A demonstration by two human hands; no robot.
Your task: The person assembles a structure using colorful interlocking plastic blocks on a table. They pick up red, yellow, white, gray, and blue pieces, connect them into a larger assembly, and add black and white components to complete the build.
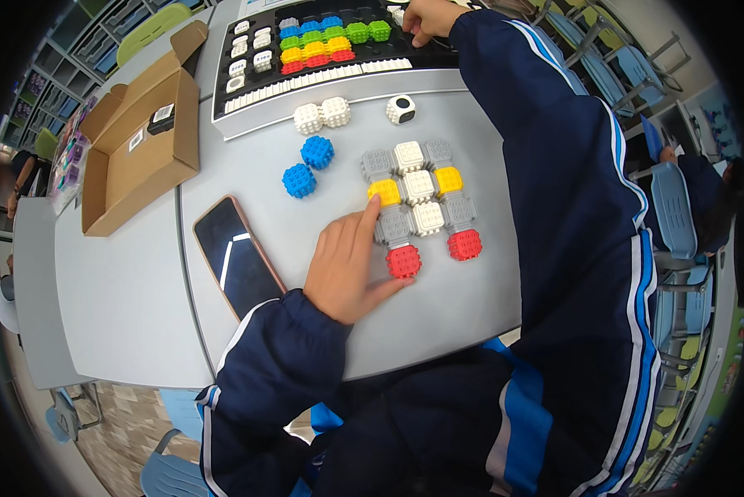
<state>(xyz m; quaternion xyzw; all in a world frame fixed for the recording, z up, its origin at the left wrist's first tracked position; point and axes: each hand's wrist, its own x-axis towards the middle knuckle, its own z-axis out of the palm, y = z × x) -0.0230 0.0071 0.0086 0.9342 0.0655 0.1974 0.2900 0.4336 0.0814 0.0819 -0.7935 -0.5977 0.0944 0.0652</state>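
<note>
A flat figure of joined knobbly blocks [419,186] in grey, white, yellow and red lies on the table. My left hand [343,265] rests along its left side, thumb and index finger apart. The index fingertip touches a yellow block [383,193], and the thumb lies by the lower left red block [404,262]. My right hand [431,18] reaches to the far right part of the black kit tray [388,62]. Its fingers are curled together, and what they hold, if anything, is hidden. Blue, green, yellow and red blocks fill rows in the tray.
Two blue blocks [307,168], a joined white pair [322,115] and a white block with a black face [401,109] lie between tray and figure. A phone [238,255] lies left of my left hand. Further left stands an open cardboard box [140,178]. Chairs [674,211] stand at right.
</note>
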